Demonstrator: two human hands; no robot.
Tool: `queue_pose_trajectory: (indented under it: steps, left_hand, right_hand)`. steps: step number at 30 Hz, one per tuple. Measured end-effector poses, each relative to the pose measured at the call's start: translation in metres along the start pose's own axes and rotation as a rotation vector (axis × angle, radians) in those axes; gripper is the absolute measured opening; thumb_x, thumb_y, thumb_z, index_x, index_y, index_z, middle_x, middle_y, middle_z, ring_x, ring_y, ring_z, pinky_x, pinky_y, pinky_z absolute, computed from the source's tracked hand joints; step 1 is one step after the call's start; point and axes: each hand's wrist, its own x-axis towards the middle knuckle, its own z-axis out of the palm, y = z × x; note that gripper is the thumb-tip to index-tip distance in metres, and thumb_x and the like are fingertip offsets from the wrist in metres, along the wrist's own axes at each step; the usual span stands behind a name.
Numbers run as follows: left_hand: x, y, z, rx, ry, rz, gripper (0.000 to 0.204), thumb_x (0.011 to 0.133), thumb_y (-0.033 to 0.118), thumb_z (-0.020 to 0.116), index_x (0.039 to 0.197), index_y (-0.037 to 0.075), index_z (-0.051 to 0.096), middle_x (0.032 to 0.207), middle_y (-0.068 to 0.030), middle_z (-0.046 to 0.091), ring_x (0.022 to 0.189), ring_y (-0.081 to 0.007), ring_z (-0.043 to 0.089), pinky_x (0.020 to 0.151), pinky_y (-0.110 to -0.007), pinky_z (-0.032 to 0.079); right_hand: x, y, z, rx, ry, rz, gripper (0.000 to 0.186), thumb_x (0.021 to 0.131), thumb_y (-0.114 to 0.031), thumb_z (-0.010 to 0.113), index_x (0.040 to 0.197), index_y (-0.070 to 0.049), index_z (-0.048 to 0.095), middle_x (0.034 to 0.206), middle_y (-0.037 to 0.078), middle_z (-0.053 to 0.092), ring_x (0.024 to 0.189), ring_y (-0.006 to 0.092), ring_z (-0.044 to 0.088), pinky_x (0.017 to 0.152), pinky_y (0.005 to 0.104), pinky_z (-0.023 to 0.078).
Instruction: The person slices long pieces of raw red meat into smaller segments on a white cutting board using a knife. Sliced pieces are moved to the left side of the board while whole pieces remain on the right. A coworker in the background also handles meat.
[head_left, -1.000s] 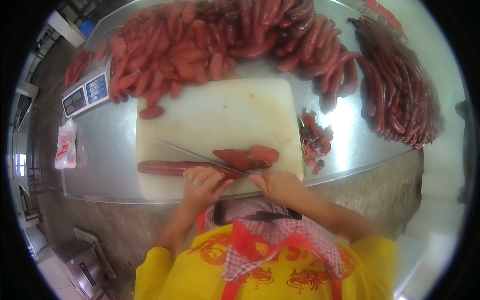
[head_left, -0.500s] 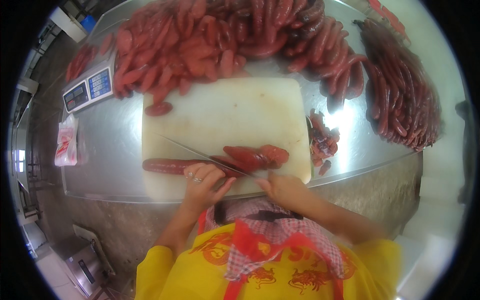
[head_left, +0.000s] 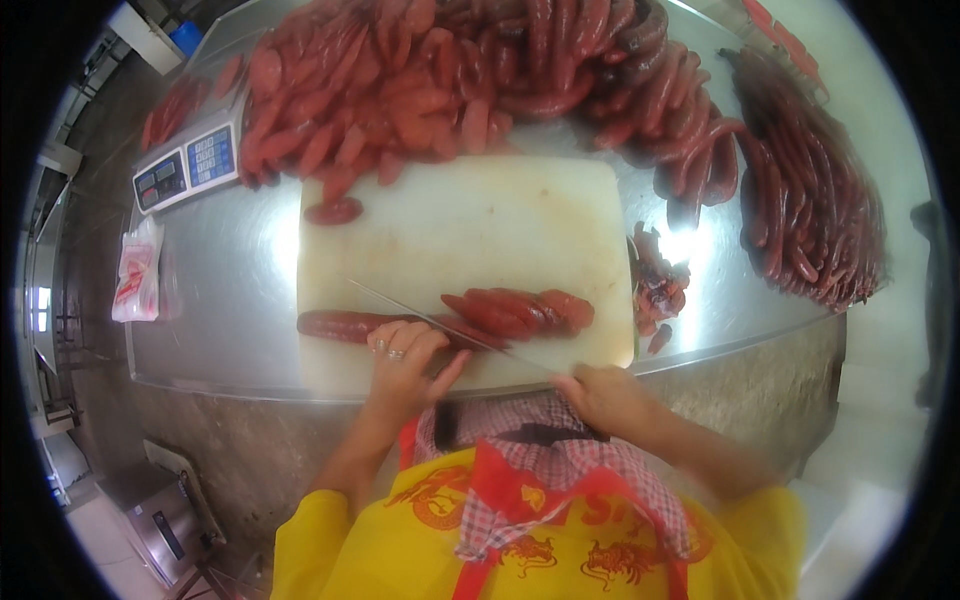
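A long dark red sausage (head_left: pixel 338 325) lies crosswise near the front of a white cutting board (head_left: pixel 460 215). My left hand (head_left: pixel 405 358), with rings on a finger, is closed over its right part, fingers bent down on it. In my right hand (head_left: pixel 607 398) is the handle of a long thin knife (head_left: pixel 430 318). The blade slants to the upper left across the sausage, just beside my left fingers. Overlapping sausage slices (head_left: pixel 515 311) lie behind and right of the blade. One loose slice (head_left: pixel 335 211) rests at the board's far left.
A big pile of sliced sausage (head_left: pixel 370 95) borders the board's far side, with whole sausages (head_left: pixel 680 120) and hanging-style bunches (head_left: pixel 810 190) to the right. Sausage scraps (head_left: pixel 657 280) sit beside the board. A digital scale (head_left: pixel 188 168) and plastic bags (head_left: pixel 137 270) are at left on the metal table.
My right hand has drawn the knife back toward the lower right, and its tip has come nearer. The left hand stays on the sausage. The whole view has shifted slightly.
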Motion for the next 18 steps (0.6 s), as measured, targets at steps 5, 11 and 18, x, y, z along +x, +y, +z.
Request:
queue_pose_trajectory:
  steps: [5, 11, 18]
  left_hand:
    - [0.002, -0.001, -0.006, 0.002, 0.005, 0.067, 0.04, 0.063, 0.014, 0.087, 0.094, 0.012, 0.062, 0.094, -0.0062, 0.058, 0.089, -0.0269, 0.055, 0.082, -0.039, 0.041]
    - [0.001, -0.009, -0.016, 0.04, -0.02, 0.028, 0.039, 0.063, 0.015, 0.086, 0.094, 0.011, 0.061, 0.099, -0.0066, 0.057, 0.092, -0.0272, 0.054, 0.083, -0.039, 0.039]
    - [-0.001, -0.012, -0.014, -0.012, 0.003, 0.014, 0.039, 0.063, 0.015, 0.086, 0.092, 0.011, 0.062, 0.095, -0.0055, 0.058, 0.089, -0.0275, 0.055, 0.082, -0.039, 0.04]
  right_hand:
    - [0.049, -0.025, 0.032, 0.099, 0.163, -0.206, 0.059, 0.1, -0.051, 0.04, 0.083, 0.001, 0.062, 0.07, 0.023, 0.064, 0.067, 0.0436, 0.065, 0.062, 0.0502, 0.052]
    - [-0.039, -0.005, -0.016, 0.116, 0.021, -0.009, 0.055, 0.1, -0.05, 0.042, 0.09, 0.0, 0.061, 0.07, 0.023, 0.064, 0.068, 0.0456, 0.063, 0.062, 0.0512, 0.05]
    - [0.01, -0.02, 0.01, 0.03, -0.1, 0.022, 0.048, 0.1, -0.044, 0.044, 0.093, -0.001, 0.063, 0.089, 0.025, 0.065, 0.084, 0.0451, 0.062, 0.074, 0.0518, 0.049]
